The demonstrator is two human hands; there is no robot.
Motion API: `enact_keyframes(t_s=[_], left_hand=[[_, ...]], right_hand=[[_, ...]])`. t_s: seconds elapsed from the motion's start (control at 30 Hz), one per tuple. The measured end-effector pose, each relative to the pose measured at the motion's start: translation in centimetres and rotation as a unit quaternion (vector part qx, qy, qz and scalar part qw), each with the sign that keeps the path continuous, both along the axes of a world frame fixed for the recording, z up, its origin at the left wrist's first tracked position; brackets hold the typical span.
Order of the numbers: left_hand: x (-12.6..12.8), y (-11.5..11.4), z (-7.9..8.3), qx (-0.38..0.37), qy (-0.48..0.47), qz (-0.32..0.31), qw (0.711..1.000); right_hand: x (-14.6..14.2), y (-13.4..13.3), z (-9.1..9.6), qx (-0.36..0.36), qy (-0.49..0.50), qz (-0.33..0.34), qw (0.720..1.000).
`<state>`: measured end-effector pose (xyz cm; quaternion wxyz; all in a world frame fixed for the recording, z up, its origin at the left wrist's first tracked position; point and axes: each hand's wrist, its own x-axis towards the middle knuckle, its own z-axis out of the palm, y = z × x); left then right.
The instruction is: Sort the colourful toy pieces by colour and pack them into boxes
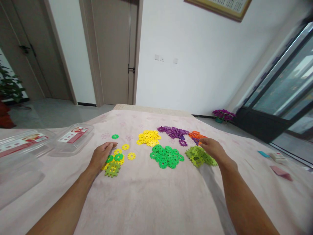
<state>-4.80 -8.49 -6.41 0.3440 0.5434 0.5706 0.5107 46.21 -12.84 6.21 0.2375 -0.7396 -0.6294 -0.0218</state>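
Observation:
My left hand [103, 154] is at the left, over a small mixed pile of yellow and green disc pieces [118, 157] with a square olive-green piece [112, 170] at its near edge. Its fingers are drawn together; anything between them is hidden. My right hand [213, 149] reaches to the orange pieces [195, 134], fingertips pinched beside them, just above the olive-green pile [197, 156]. I cannot make out what that pinch holds. Between my hands lie a yellow pile [149, 137], a green pile [166, 157] and a purple pile [174, 132] of notched plastic pieces.
Clear plastic containers with labelled lids [73, 138] stand at the left. A loose green disc [115, 136] and a yellow disc [131, 156] lie nearby. At the right are a pink item [281, 172], a white box [278, 157] and a blue item [263, 154] on the pale cloth [146, 202].

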Motion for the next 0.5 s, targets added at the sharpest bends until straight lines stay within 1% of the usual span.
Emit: enact_keyframes(t_s=[0.03, 0.1, 0.13, 0.2, 0.27, 0.3, 0.37, 0.4, 0.43, 0.5], left_hand=[[0.0, 0.1, 0.0, -0.002, -0.005, 0.001, 1.0], [0.0, 0.1, -0.1, -0.005, -0.01, 0.004, 1.0], [0.0, 0.2, -0.1, -0.006, -0.009, 0.005, 1.0], [-0.1, 0.1, 0.0, -0.005, -0.005, 0.006, 1.0], [-0.2, 0.1, 0.1, 0.0, -0.006, 0.008, 1.0], [-0.2, 0.0, 0.1, 0.002, -0.008, 0.009, 1.0], [-0.3, 0.0, 0.2, 0.007, -0.011, 0.01, 1.0], [-0.3, 0.0, 0.2, 0.008, -0.01, 0.009, 1.0], [-0.3, 0.0, 0.2, 0.008, -0.01, 0.008, 1.0], [-0.4, 0.2, 0.0, 0.009, -0.013, 0.004, 1.0]], right_hand=[[-0.5, 0.0, 0.1, 0.0, 0.013, 0.0, 1.0], [-3.2, 0.5, -0.2, -0.013, 0.064, 0.042, 0.997], [-5.3, 0.9, -0.7, -0.018, 0.092, 0.081, 0.992], [-10.4, 1.7, -1.9, -0.059, 0.14, 0.158, 0.976], [-15.9, 2.5, -3.6, -0.071, 0.152, 0.245, 0.955], [-18.5, 2.7, -4.4, -0.079, 0.156, 0.275, 0.946], [-22.9, 3.2, -5.9, -0.101, 0.149, 0.292, 0.939], [-24.5, 3.4, -6.6, -0.113, 0.135, 0.296, 0.939], [-25.8, 3.5, -7.2, -0.131, 0.122, 0.301, 0.937], [-27.5, 3.8, -8.0, -0.158, 0.092, 0.3, 0.936]])
